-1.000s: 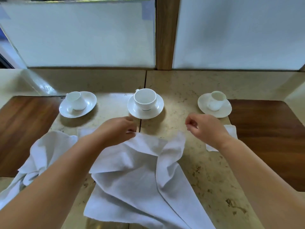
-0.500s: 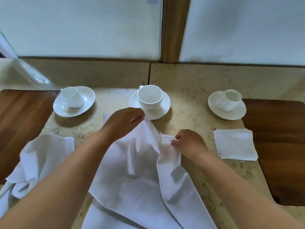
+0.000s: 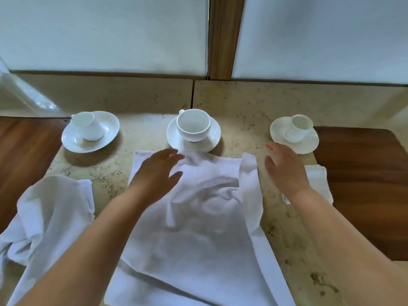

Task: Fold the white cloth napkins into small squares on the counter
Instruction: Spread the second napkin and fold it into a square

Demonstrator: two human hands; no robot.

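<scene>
A large white napkin (image 3: 205,217) lies spread and wrinkled on the stone counter (image 3: 242,100) in front of me, with a fold along its right edge. My left hand (image 3: 159,171) rests flat on its upper left part, fingers apart. Just right of the napkin's top right corner, my right hand (image 3: 284,166) hovers open and holds nothing. A small folded napkin square (image 3: 318,180) lies partly hidden under my right wrist. At the left edge sits a crumpled pile of white napkins (image 3: 48,215).
Three white cups on saucers stand in a row behind the napkin: left (image 3: 90,131), middle (image 3: 193,130), right (image 3: 294,134). Dark wooden panels flank the counter at left (image 3: 24,155) and right (image 3: 362,184). A wall with a wooden post (image 3: 225,36) rises behind.
Both hands pinched the napkin's top edge, pulled it flat and apart, then let go. The left hand now lies flat on the cloth and the right has moved out past its right corner.
</scene>
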